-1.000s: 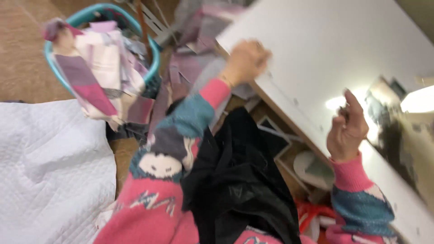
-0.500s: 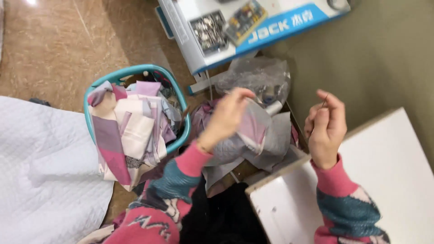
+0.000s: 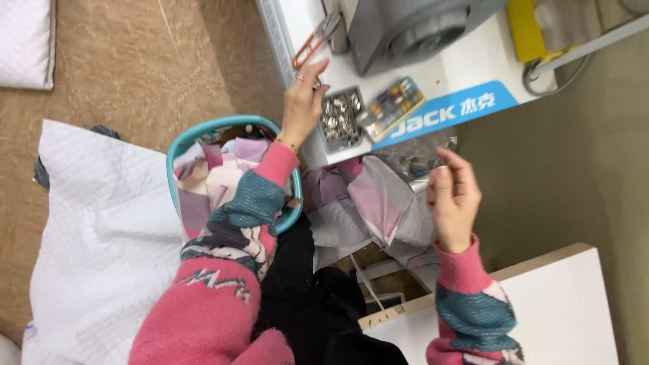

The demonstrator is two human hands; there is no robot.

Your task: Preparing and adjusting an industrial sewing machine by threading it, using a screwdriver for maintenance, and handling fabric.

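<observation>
- The scene is evenly and fairly brightly lit, with soft indoor light and no hard-edged shadows.
- The white table top (image 3: 466, 74) near the upper edge is the brightest area and looks slightly washed out, though not blown.
- The brown floor (image 3: 135, 61) shows a faint sheen, with no strong glare.
- A soft, dim shadow sits under the table edge, over the pile of fabric pieces (image 3: 378, 203).
- Focus is moderate: the left hand (image 3: 303, 101) and right hand (image 3: 454, 197) show slight motion softness at the fingers.
- The dark clothing (image 3: 311, 304) at the bottom loses detail in near-black.
- Straight edges lean outward toward the corners, a mild wide-angle distortion.
</observation>
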